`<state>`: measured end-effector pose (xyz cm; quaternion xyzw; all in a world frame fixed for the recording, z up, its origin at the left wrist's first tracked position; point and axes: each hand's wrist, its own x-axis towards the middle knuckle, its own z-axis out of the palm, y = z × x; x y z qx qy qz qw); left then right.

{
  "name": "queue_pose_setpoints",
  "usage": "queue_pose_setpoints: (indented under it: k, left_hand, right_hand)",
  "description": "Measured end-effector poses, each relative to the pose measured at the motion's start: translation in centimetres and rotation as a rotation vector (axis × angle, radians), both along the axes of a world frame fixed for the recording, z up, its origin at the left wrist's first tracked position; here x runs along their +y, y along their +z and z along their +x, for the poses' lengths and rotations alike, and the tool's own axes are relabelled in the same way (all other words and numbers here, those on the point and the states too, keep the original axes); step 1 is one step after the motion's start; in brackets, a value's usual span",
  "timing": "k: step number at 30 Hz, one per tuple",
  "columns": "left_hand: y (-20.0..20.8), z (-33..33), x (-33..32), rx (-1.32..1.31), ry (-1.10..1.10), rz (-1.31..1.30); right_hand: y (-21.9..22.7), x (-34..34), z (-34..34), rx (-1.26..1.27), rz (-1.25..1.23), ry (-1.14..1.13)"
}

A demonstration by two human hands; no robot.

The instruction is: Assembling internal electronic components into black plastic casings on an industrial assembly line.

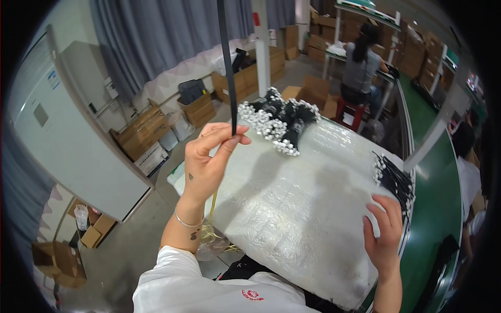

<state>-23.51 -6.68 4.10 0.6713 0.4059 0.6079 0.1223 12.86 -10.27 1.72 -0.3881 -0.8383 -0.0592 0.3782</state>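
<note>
My left hand (213,151) is raised over the left part of the table. Its thumb and fingers pinch the lower end of a long black strap (228,62), which runs up out of view. My right hand (385,227) hovers over the table's right side with fingers apart, holding nothing. Just beyond it, a loose bunch of thin black cables with white ends (394,180) lies along the right edge. Several thicker bundles of black cables with white tips (284,117) are heaped at the far side. The table (282,224) is covered in shiny, wrinkled clear plastic.
A green conveyor belt (436,208) runs along the right, beside a white post (436,122). Beyond the table a person (360,70) sits on a red stool (347,112). Cardboard boxes (141,130) stand by the curtained wall. Yellow strips (211,232) hang at the table's left edge.
</note>
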Motion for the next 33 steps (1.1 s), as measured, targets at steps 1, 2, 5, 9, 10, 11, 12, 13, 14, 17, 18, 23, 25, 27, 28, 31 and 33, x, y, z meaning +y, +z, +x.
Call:
queue_pose_setpoints:
  k: [1,2,5,9,10,11,12,13,14,17,18,23,25,27,28,31,33]
  left_hand:
    - [0.5,1.3,0.3,0.001,-0.035,-0.012]
    - [1.2,2.7,0.4,0.096,-0.059,0.033]
    - [2.2,6.6,1.0,0.268,-0.185,0.137]
    - [2.5,10.7,1.6,0.204,-0.344,0.11]
    - [2.5,11.3,1.5,0.197,-0.385,0.119]
    - [2.3,11.7,1.3,0.186,-0.417,0.123]
    - [2.3,12.0,1.2,0.175,-0.447,0.128]
    - [2.4,12.2,1.2,0.17,-0.454,0.126]
    - [2.6,12.4,1.2,0.195,-0.456,0.12]
    - [2.7,12.5,1.4,0.24,-0.458,0.106]
    - [2.5,12.3,1.6,0.265,-0.459,0.095]
    - [2.2,11.9,3.5,0.077,-0.549,-0.097]
    - [2.9,12.3,4.1,-0.039,-0.595,-0.164]
    - [4.7,14.5,3.4,-0.341,-0.884,-0.447]
    - [5.6,15.1,2.8,-0.494,-1.018,-0.599]
    - [8.8,15.4,3.0,-0.077,-0.921,-0.69]
    - [9.4,15.4,4.2,0.133,-0.865,-0.722]
  right_hand:
    - [1.3,0.3,-1.1,0.012,0.055,0.042]
    - [2.5,0.6,-2.4,0.023,0.103,0.074]
    - [6.0,2.0,-6.4,0.009,0.483,0.13]
    - [7.0,4.3,-7.3,0.074,0.732,0.121]
    - [6.9,4.6,-7.0,0.068,0.733,0.1]
    - [6.6,4.9,-6.7,0.076,0.744,0.105]
    - [6.4,5.1,-6.5,0.084,0.756,0.112]
    - [6.2,5.2,-6.4,0.092,0.769,0.123]
    - [6.2,5.2,-6.2,0.086,0.766,0.119]
    - [6.0,5.3,-6.0,0.032,0.768,0.104]
    - [6.0,5.2,-5.9,0.027,0.766,0.104]
    - [6.9,3.8,-4.4,0.015,0.713,0.052]
    - [7.2,3.3,-3.8,0.004,0.686,-0.011]
    - [6.9,4.0,-3.3,-0.024,0.728,-0.043]
    - [6.8,4.0,-3.1,-0.04,0.754,-0.058]
    - [6.6,3.6,-2.4,-0.076,0.788,-0.084]
    - [6.6,3.7,-2.0,-0.105,0.835,-0.101]
